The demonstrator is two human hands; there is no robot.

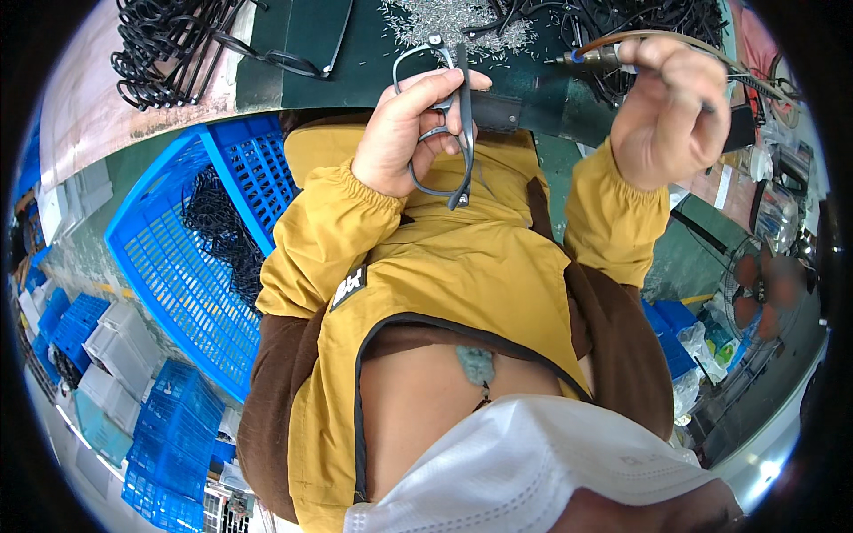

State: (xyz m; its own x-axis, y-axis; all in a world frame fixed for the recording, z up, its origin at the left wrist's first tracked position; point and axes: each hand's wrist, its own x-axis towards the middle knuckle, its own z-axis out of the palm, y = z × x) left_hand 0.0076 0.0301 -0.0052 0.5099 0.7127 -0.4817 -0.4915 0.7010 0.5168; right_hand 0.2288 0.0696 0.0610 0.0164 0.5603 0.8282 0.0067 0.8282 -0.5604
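Left hand [402, 133]: fingers clamped on eyeglass frame [467, 133], long axis pointing away from body | screwdriver-like tool [601, 56] well right, tip leftward | right hand [673, 115] nearer tool, fingers blurred, grip unclear

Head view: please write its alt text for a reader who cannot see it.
The person's left hand holds a dark glasses frame, while the blurred right hand is at a slim pointed tool. Small silver pieces lie beyond on a dark green surface.
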